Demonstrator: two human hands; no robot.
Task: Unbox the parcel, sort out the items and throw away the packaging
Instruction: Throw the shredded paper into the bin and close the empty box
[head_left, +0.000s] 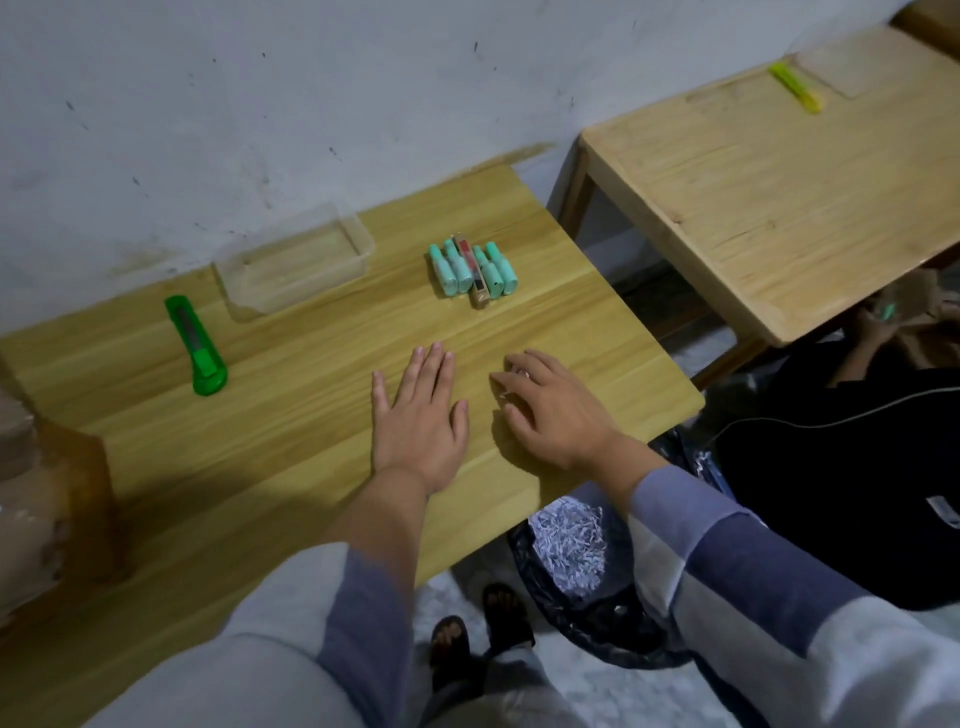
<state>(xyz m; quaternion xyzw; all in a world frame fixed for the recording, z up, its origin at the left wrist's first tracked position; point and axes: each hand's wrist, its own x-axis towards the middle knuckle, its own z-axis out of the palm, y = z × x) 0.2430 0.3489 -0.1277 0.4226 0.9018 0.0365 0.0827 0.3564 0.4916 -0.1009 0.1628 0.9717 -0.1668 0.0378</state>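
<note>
Both hands flat, holding nothing: left hand (415, 415) fingers straight, right hand (550, 410) loosely curled on the surface (260, 467); teal items (471, 270) lie grouped beside empty clear tray (296, 260); shredded packaging (569, 540) already bagged; unboxing looks done; next, probably tray the items.

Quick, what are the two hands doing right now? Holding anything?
Left hand: open, flat on the wooden table, holding nothing.
Right hand: open, fingers loosely bent, resting on the table, holding nothing.
</note>
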